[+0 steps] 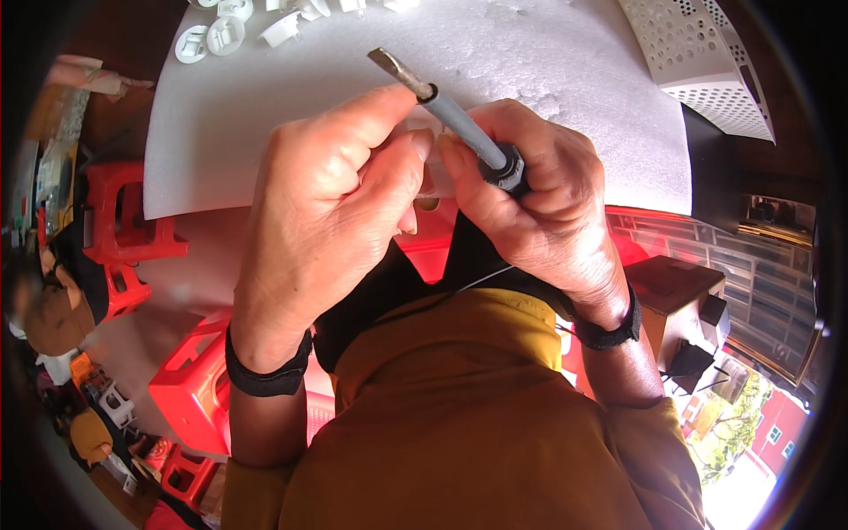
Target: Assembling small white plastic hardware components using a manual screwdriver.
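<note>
My right hand [543, 181] is wrapped around the dark handle of a flat-blade screwdriver [468, 128]. Its grey-sleeved shaft slants up to the left and ends in a worn metal tip. My left hand [331, 181] is closed beside it, thumb and fingers drawn together. The left index fingertip lies close to the shaft near the bare metal; I cannot tell whether it touches. What the left fingers hold, if anything, is hidden. Both hands are over the near edge of a table covered with a white foam sheet [565, 53].
Several white round plastic parts [226, 35] lie at the far left of the sheet. A white perforated rack [707, 62] stands at the far right. Red plastic stools [132, 212] are on the left. Another person [57, 309] is farther left, and a brown box [671, 283] sits at right.
</note>
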Demonstrator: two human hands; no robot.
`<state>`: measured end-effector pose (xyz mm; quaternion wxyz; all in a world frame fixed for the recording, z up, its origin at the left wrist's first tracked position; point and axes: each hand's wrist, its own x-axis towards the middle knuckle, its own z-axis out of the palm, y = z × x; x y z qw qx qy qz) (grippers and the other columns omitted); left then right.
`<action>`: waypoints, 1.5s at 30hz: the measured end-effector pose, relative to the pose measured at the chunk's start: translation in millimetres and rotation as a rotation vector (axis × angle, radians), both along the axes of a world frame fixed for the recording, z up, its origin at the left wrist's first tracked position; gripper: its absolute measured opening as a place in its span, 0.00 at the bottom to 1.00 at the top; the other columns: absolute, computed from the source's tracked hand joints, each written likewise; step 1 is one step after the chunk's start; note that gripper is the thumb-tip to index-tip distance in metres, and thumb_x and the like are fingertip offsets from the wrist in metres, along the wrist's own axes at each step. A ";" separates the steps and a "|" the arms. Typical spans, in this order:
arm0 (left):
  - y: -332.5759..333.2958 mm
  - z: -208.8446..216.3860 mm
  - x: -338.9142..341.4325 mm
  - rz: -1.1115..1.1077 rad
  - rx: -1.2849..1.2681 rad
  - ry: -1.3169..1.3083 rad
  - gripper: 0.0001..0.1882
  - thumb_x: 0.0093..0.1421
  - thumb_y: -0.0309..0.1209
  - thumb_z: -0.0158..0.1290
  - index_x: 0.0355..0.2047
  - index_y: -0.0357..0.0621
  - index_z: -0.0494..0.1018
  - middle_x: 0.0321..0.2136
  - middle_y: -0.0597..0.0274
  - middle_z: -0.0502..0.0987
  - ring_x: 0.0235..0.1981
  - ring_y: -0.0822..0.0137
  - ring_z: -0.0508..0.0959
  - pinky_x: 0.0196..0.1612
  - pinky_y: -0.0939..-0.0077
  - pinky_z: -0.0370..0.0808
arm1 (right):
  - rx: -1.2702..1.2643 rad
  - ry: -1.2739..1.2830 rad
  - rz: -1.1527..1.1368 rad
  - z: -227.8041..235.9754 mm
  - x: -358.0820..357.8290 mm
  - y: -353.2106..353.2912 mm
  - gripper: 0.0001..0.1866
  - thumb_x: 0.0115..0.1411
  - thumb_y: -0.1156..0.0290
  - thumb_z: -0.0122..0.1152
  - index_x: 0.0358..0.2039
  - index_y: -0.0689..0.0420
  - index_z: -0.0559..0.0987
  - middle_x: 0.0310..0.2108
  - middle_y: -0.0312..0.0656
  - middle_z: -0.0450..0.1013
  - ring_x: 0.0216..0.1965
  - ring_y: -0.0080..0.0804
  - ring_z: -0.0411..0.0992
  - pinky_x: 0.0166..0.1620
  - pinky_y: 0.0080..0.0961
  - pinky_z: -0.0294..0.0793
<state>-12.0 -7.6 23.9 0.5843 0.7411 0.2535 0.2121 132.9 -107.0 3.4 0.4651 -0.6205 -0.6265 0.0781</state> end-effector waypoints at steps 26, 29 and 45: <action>2.0 -1.3 3.7 -0.022 0.011 -0.012 0.10 0.62 0.23 0.44 0.38 0.35 0.74 0.23 0.68 0.75 0.18 0.83 0.69 0.20 0.90 0.65 | -0.040 -0.012 0.010 -0.4 -1.6 -2.8 0.07 0.52 0.79 0.61 0.31 0.57 0.74 0.22 0.37 0.72 0.22 0.28 0.72 0.27 0.22 0.70; 3.9 -0.9 5.3 -0.031 -0.007 0.008 0.09 0.60 0.23 0.45 0.36 0.35 0.74 0.21 0.69 0.75 0.17 0.83 0.69 0.19 0.89 0.65 | -0.027 -0.040 0.019 -2.9 -1.7 -3.1 0.09 0.48 0.79 0.62 0.31 0.56 0.74 0.22 0.38 0.72 0.23 0.31 0.73 0.27 0.24 0.70; -1.0 -9.6 6.6 0.027 0.328 0.037 0.07 0.59 0.19 0.45 0.35 0.37 0.72 0.16 0.70 0.69 0.15 0.83 0.66 0.18 0.86 0.65 | -0.002 -0.082 0.018 -4.4 -2.6 -1.5 0.11 0.46 0.79 0.63 0.32 0.57 0.74 0.22 0.39 0.71 0.22 0.34 0.72 0.26 0.26 0.70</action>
